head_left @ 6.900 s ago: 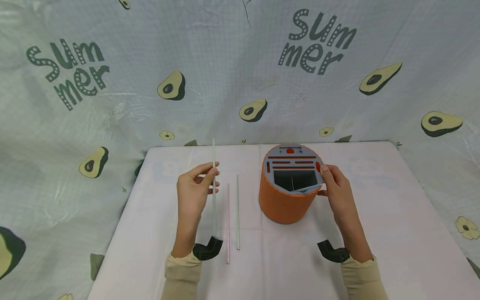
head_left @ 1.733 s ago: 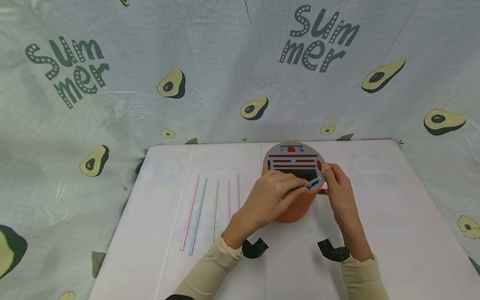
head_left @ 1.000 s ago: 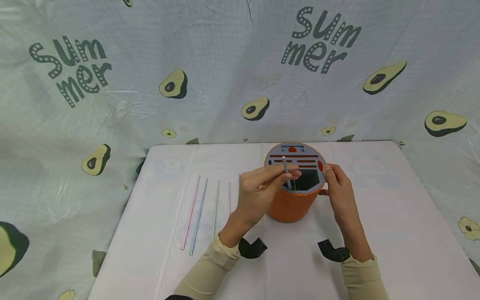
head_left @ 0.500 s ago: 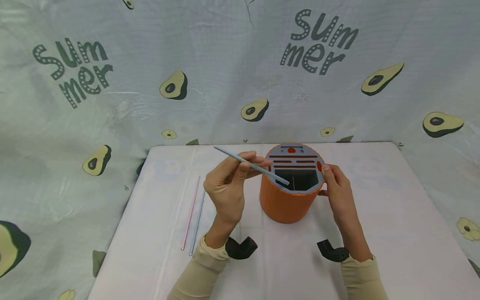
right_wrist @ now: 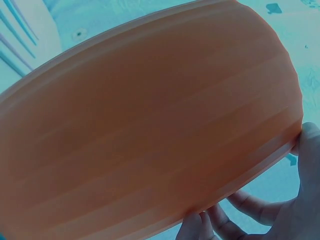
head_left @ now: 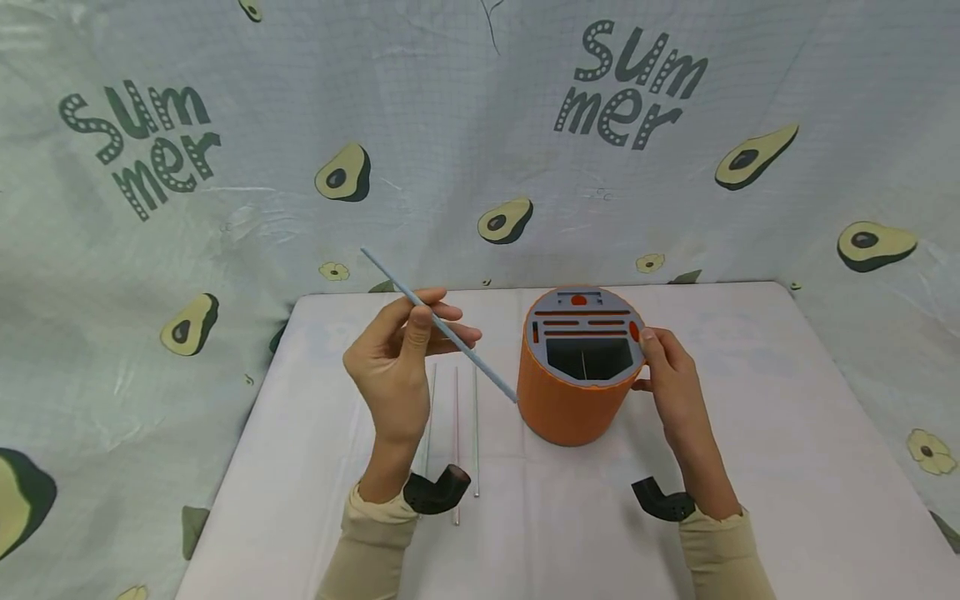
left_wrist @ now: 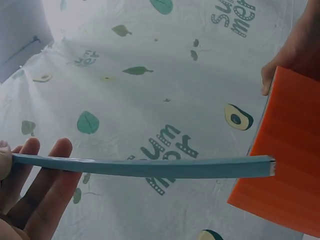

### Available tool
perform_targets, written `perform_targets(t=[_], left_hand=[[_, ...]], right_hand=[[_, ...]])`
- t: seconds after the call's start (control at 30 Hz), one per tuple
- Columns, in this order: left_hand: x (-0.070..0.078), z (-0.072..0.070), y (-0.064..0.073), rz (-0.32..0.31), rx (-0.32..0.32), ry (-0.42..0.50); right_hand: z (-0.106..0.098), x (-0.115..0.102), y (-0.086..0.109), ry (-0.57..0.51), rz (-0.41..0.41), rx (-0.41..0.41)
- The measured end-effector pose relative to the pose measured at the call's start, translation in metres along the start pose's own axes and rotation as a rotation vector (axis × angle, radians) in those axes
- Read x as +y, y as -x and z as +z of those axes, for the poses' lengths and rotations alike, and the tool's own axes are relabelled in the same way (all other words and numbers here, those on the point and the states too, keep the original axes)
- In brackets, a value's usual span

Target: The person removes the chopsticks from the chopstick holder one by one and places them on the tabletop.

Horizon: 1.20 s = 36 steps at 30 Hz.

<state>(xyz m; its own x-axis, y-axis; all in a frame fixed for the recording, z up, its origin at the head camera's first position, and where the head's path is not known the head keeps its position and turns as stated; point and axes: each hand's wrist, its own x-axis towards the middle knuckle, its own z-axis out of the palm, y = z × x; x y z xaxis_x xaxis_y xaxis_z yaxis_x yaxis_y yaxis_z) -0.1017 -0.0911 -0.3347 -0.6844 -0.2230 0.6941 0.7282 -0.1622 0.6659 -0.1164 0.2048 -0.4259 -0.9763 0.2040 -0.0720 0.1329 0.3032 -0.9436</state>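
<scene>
Between the thumb and fingers of my left hand [head_left: 393,379] is a thin blue straw [head_left: 480,364], slanting down to the right. In the left wrist view, the straw [left_wrist: 165,167] runs past the fingers, its cut end in front of the orange side of a container. This round orange container [head_left: 566,412] stands on the table, with a grey slotted top [head_left: 581,302] and a dark opening. My right hand [head_left: 675,379] grips its right rim, thumb on top. In the right wrist view, its fingers touch the orange wall [right_wrist: 150,125].
On the white-covered table [head_left: 570,517] lie a pink straw [head_left: 456,433] and a green straw [head_left: 476,433] side by side. Another green straw [head_left: 428,425] is partly covered by my left hand. Behind the table hangs a printed cloth [head_left: 420,108].
My left hand drew the blue straw out of the container's opening and carried it left. Earlier it held a pale green straw over the table. My right hand stays at the rim.
</scene>
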Motion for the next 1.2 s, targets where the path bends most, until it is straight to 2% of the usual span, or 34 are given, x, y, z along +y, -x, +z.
perform_targets(t=[0.1,0.2,0.3,0.4,0.53,0.77,0.87,0.97,1.1,1.2], left_hand=[[-0.002,-0.007,0.002,-0.098,-0.015,-0.040],[-0.006,-0.012,0.006,-0.243,-0.021,-0.106],[-0.016,-0.015,0.013,-0.402,-0.019,-0.172],[-0.031,-0.018,0.021,-0.529,-0.009,-0.207],[-0.054,-0.022,0.034,-0.652,-0.005,-0.242],[-0.090,-0.024,0.059,-0.845,-0.043,-0.300],[-0.104,-0.024,0.069,-0.899,-0.062,-0.327],[-0.117,-0.025,0.079,-0.929,-0.084,-0.343],[-0.130,-0.025,0.089,-0.937,-0.109,-0.386],[-0.135,-0.023,0.093,-0.913,-0.130,-0.469]], right_hand=[[0.000,0.000,0.000,0.004,-0.001,-0.003],[0.000,0.000,0.000,0.004,-0.004,-0.005],[0.000,0.001,-0.001,0.003,-0.008,-0.004],[0.000,0.001,-0.001,0.005,-0.015,-0.002],[0.000,0.001,-0.002,0.011,-0.018,0.000],[0.001,0.000,-0.002,0.017,-0.008,0.000],[0.001,0.000,-0.002,0.013,-0.010,0.001],[0.001,0.001,-0.002,0.013,-0.015,0.000],[0.001,0.002,-0.002,0.012,-0.018,-0.001],[0.000,0.001,-0.001,0.009,-0.016,-0.001]])
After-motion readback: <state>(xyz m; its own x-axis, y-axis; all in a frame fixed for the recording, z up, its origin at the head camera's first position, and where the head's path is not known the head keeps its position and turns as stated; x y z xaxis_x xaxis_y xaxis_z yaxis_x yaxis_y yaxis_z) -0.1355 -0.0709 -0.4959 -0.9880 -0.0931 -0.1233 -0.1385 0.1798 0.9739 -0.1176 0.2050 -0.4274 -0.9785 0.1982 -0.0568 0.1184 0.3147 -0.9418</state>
